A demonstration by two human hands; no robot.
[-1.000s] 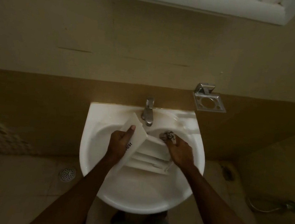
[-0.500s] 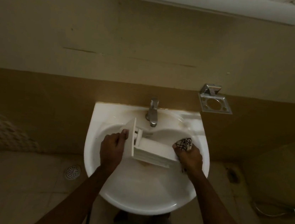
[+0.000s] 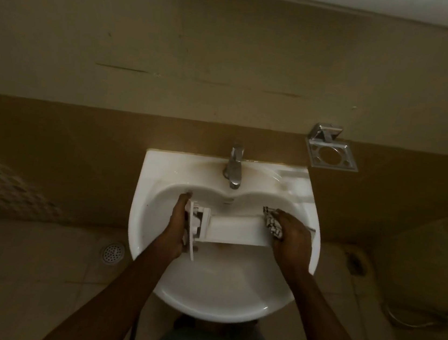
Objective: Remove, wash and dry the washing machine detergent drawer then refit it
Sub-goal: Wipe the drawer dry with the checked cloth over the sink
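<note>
White drawer [image 3: 238,229]; black-white patterned cloth [image 3: 272,223]; white basin [image 3: 159,179]; silver tap [image 3: 234,168].

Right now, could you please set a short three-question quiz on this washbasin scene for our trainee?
1. True or false: the detergent drawer is held over the washbasin.
2. Which hand presses the patterned cloth to the drawer? A. left hand B. right hand
3. Fill in: the left hand grips the drawer's ____ panel end.

Key
1. True: both hands hold it above the bowl, below the tap.
2. B: the cloth sits at the drawer's right end.
3. Front: the flat panel is at the left.
</note>
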